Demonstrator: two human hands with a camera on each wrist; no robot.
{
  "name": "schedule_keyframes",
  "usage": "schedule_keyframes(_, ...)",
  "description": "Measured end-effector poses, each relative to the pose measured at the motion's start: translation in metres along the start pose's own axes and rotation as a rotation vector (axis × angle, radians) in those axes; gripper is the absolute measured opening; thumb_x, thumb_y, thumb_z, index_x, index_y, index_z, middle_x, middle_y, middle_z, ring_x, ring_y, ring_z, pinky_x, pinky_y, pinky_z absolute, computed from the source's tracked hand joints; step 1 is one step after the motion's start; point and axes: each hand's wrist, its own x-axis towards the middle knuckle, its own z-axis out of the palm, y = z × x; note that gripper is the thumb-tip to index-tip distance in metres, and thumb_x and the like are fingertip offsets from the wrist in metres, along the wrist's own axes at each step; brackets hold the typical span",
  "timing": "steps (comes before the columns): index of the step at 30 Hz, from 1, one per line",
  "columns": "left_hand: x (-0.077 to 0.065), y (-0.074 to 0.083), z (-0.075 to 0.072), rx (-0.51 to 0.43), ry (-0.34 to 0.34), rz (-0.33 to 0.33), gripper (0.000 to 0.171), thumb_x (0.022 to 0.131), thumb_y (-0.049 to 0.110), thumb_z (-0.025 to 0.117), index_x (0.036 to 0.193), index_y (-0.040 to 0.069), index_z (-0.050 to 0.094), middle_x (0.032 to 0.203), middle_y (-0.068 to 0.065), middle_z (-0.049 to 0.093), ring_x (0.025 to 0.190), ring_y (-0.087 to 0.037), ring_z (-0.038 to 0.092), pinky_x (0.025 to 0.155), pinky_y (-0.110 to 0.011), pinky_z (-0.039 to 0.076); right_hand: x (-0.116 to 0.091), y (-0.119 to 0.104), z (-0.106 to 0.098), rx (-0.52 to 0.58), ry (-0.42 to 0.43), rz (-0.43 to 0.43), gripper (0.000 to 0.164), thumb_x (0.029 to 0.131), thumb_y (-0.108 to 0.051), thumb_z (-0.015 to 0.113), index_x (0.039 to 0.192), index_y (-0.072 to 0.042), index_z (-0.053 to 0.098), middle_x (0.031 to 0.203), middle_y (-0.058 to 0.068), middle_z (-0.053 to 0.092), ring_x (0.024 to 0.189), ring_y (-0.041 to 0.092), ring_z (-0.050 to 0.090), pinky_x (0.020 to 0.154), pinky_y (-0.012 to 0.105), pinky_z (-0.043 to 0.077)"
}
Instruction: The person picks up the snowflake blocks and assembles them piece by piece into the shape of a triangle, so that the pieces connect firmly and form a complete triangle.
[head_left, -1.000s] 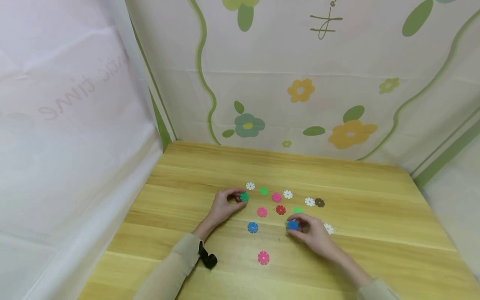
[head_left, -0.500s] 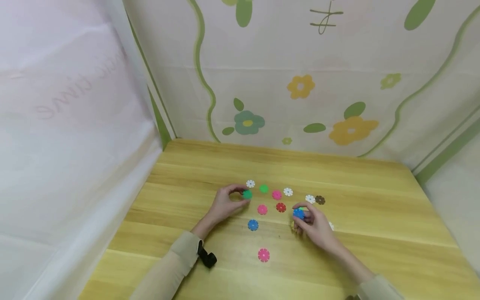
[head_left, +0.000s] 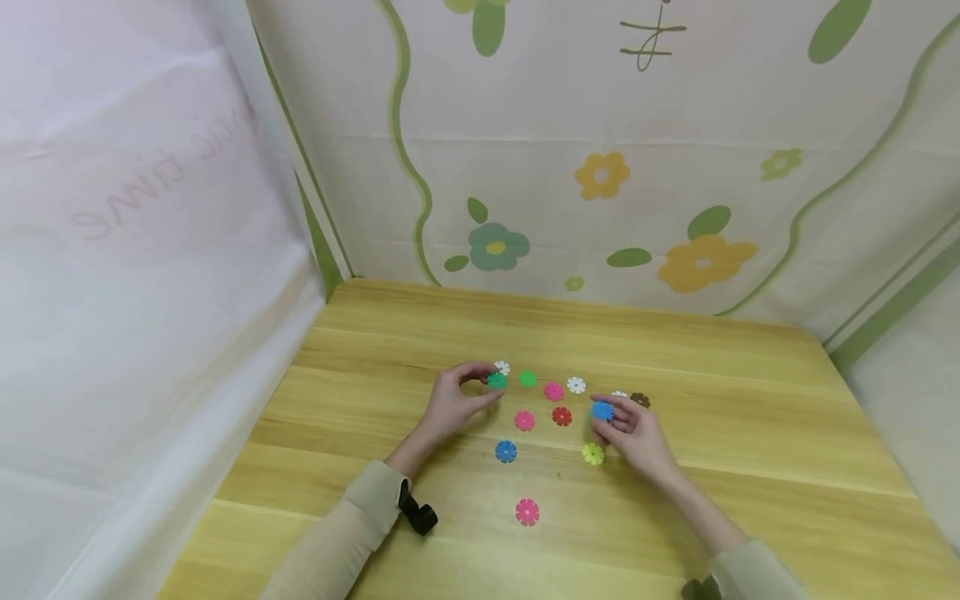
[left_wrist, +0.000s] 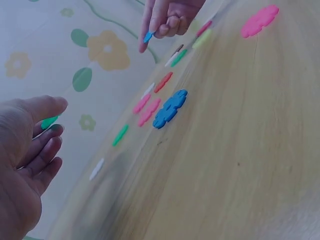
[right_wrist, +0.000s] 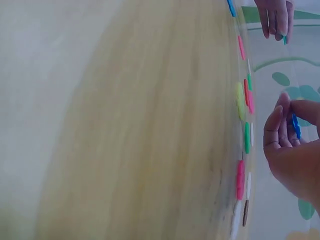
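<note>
My left hand (head_left: pixel 452 407) pinches a green notched snowflake disc (head_left: pixel 497 381) between thumb and fingers; in the left wrist view the green disc (left_wrist: pixel 49 122) is mostly covered by the fingers. My right hand (head_left: pixel 639 440) pinches a blue snowflake disc (head_left: pixel 602 411) the same way. Both wrist views show the hands lifted above the table. Just below the right hand lies a yellow disc (head_left: pixel 593 453). A white disc (head_left: pixel 502 367) sits right behind the green one, partly overlapped by it in the head view.
On the wooden table (head_left: pixel 360 533) lie more flat discs: a blue one (head_left: pixel 506 451), a red one (head_left: pixel 562 416), a bright green one (head_left: pixel 528 378), a brown one (head_left: pixel 640 400) and several pink and white ones. The nearest pink disc (head_left: pixel 527 512) lies apart. A printed curtain (head_left: pixel 570 208) hangs behind.
My right hand has moved up and slightly right in the head view with the blue disc, uncovering the yellow one. The left hand has shifted slightly up and right with the green disc.
</note>
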Motion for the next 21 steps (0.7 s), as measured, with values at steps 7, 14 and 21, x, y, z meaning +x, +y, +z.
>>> schedule_keyframes(7, -0.001, 0.003, 0.002, 0.004, -0.01, -0.001, 0.033, 0.093, 0.008, 0.088, 0.124, 0.003, 0.078, 0.118, -0.013, 0.08, 0.108, -0.019, 0.071, 0.117, -0.052, 0.056, -0.005, -0.007, 0.008, -0.106, -0.029, -0.157, 0.044, 0.095, 0.006, 0.08, 0.136, 0.014, 0.066, 0.104, 0.028, 0.08, 0.084, 0.01, 0.082, 0.078, 0.024, 0.068)
schedule_keyframes(14, -0.005, 0.012, 0.007, -0.098, -0.081, 0.019, 0.032, 0.093, 0.008, 0.087, 0.123, 0.001, 0.078, 0.12, -0.015, 0.08, 0.108, -0.015, 0.071, 0.117, -0.053, 0.056, -0.005, -0.008, 0.024, -0.445, 0.123, -0.599, 0.039, 0.078, 0.004, 0.096, 0.112, 0.0, 0.079, 0.099, 0.003, 0.082, 0.087, 0.005, 0.071, 0.079, 0.02, 0.064)
schedule_keyframes(21, -0.008, 0.029, 0.01, -0.22, -0.188, -0.026, 0.032, 0.096, 0.009, 0.085, 0.126, -0.001, 0.078, 0.127, -0.018, 0.079, 0.114, -0.013, 0.074, 0.12, -0.058, 0.054, 0.001, -0.018, 0.026, -0.462, 0.204, -0.799, 0.044, 0.076, 0.0, 0.097, 0.116, 0.0, 0.079, 0.111, 0.015, 0.081, 0.102, 0.022, 0.074, 0.101, 0.003, 0.051)
